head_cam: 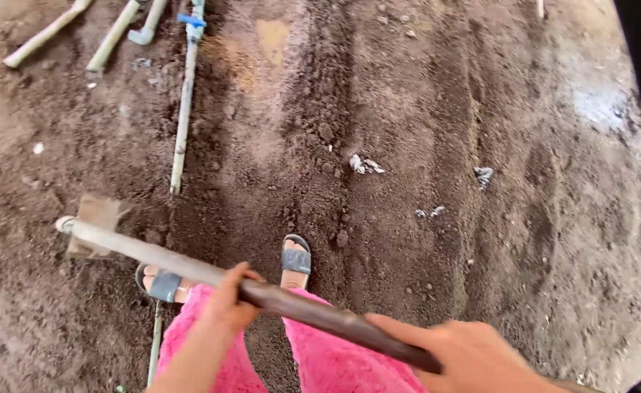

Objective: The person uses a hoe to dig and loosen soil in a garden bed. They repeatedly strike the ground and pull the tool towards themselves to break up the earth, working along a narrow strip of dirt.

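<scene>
While both hands are gripping its long wooden handle (262, 291), the hoe (98, 225) is reaching down-left w/ its blade resting on loose brown soil (422, 109)

Left hand (229, 302) is wrapping fully round the handle mid-shaft; right hand (473, 356) is closing round the near end, fingers curled tight. Pink trousers (335, 360) & grey sandals (296, 260) are showing just under the handle, the blade lying left of the feet. A thin pipe w/ a blue fitting (183, 109) is running along the soil beyond, more pipes (80, 33) lying upper-left

Colours of a garden scene seen from above.
Dark brown soil (408, 109), bright pink trousers (335, 360), grey-strapped sandals (296, 260), brown hoe handle (189, 266), pale pipe (184, 102) with blue fitting (191, 20).
</scene>
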